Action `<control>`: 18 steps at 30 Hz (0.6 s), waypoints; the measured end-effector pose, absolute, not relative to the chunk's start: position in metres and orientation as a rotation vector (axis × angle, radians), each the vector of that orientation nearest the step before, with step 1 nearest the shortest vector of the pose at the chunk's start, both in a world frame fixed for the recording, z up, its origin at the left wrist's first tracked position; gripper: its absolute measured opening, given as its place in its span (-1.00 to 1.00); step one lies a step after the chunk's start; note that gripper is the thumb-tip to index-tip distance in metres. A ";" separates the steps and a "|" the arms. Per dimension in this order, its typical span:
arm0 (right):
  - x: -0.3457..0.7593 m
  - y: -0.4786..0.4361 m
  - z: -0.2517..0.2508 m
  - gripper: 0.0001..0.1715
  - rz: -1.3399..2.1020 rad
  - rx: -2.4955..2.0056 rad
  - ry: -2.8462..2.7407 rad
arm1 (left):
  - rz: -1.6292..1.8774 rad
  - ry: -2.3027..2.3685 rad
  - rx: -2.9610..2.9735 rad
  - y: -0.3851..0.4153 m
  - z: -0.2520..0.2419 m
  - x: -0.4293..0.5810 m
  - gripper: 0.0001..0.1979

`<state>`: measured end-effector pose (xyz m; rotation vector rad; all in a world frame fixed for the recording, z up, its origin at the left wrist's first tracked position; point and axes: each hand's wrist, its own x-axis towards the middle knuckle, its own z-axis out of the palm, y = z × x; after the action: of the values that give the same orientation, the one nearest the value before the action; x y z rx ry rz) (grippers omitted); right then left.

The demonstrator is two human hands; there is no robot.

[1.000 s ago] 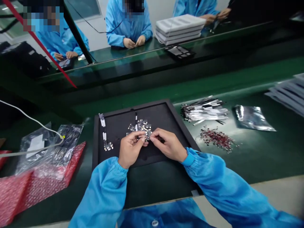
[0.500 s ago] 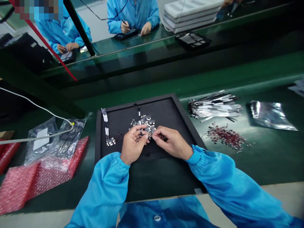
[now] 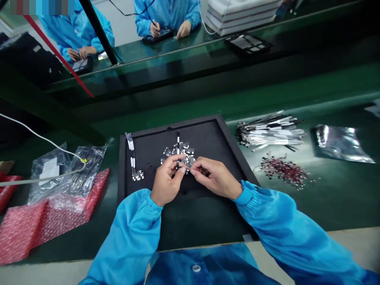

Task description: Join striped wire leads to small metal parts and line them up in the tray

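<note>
Your left hand [image 3: 166, 183] and right hand [image 3: 215, 178] meet over the loose heap of boards [image 3: 179, 149] in the black tray [image 3: 225, 130]. Neither is released: the fingertips of both close from either side on what looks like one small board [image 3: 186, 161], though your fingers hide most of it, so you may be holding something else. The main risk lies in that heap. The parts are tiny and lie touching, so a slipped pinch could drop the piece back among them, and a careless knuckle could push others out of place. The strip of boards [image 3: 132, 158] near the tray's left edge could be dragged if your left sleeve [image 3: 130, 229] swings wide. The red parts [image 3: 283, 170] lie loose on the bench [image 3: 335, 206] beside the tray, where a sweep of your right cuff [image 3: 245, 196] could scatter them, and the metal strips [image 3: 270, 132] just above them could catch it too. Against the earlier frame, your hands have barely moved, while the co-worker [image 3: 166, 16] across the bench now holds a thin pen [image 3: 154, 23] over a dark pad [image 3: 157, 36].
</note>
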<state>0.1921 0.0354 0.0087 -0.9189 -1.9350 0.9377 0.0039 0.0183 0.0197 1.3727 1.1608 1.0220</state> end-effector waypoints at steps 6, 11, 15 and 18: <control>0.193 0.035 0.006 -0.90 0.929 -0.930 -1.930 | 1.027 1.170 1.411 0.017 0.018 0.004 -0.68; 0.193 0.035 0.006 -0.89 0.910 -0.936 -1.931 | 1.035 1.208 1.464 0.016 0.015 0.004 -0.67; 0.193 0.035 0.007 -0.89 0.918 -0.948 -1.926 | 1.051 1.204 1.462 0.015 0.014 0.005 -0.68; 0.193 0.035 0.006 -0.89 0.936 -0.952 -1.920 | 1.050 1.186 1.426 0.016 0.015 0.006 -0.68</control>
<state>0.1933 0.0347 0.0063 -0.9520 -1.9195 0.9356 0.0057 0.0159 0.0153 1.4262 1.1863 1.0502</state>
